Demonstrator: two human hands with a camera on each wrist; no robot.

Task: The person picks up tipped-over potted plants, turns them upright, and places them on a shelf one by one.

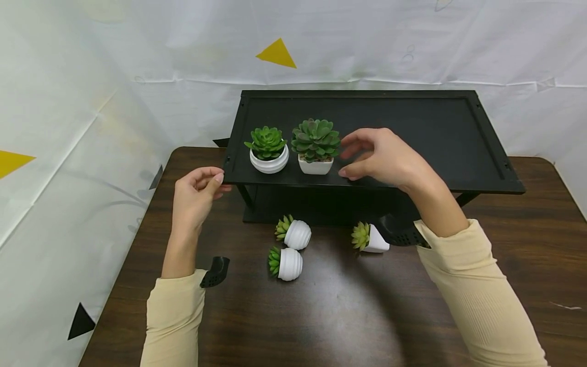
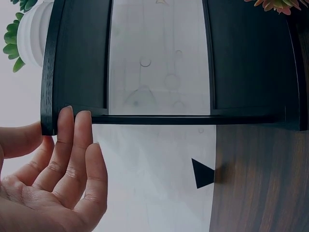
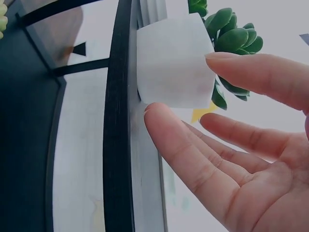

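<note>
A black two-tier shelf (image 1: 408,137) stands on the table. My left hand (image 1: 197,196) pinches its front left corner, thumb on the upper side and fingertips under the edge, as the left wrist view shows. On the top tier are two upright potted succulents: one in a round white pot (image 1: 269,162), the other, darker green, in a square white pot (image 1: 315,165). Just right of the square pot is my right hand (image 1: 387,158), its fingers spread and loosely bent, holding nothing. Whether a fingertip touches that pot, I cannot tell.
Two small succulents in round white pots, one upper (image 1: 298,235) and one lower (image 1: 290,264), lie tipped over on the brown table (image 1: 339,326) before the shelf. Another, in an angular white pot (image 1: 377,240), lies to their right. A white sheet (image 1: 367,46) hangs behind.
</note>
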